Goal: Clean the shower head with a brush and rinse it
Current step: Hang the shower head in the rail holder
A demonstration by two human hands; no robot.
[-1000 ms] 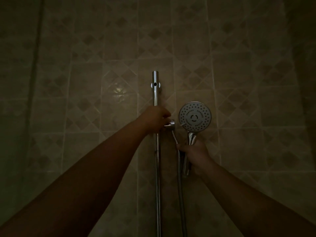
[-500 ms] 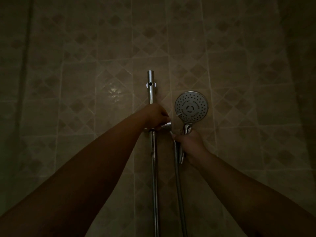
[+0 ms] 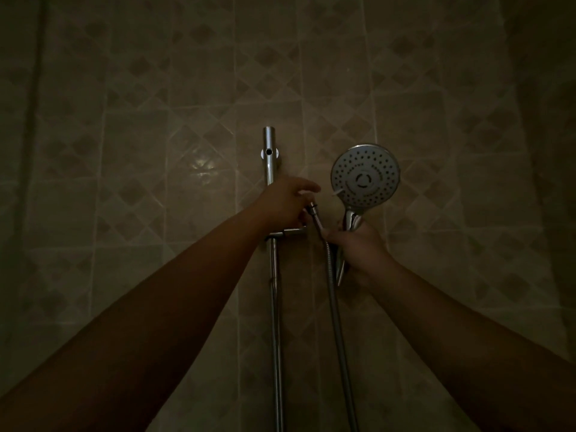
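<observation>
Chrome shower head [image 3: 365, 178] clenched in right grip [image 3: 358, 244]; left grip [image 3: 285, 202] released near hose [image 3: 335, 304].

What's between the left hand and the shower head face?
Head view: only bare tiled wall between the left hand and the shower head. The hose end sits lower, by the left hand's fingertips.

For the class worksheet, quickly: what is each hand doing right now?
Left hand: fingers loosely open at the slide bar, gripping nothing visible.
Right hand: closed around the shower head handle.
</observation>
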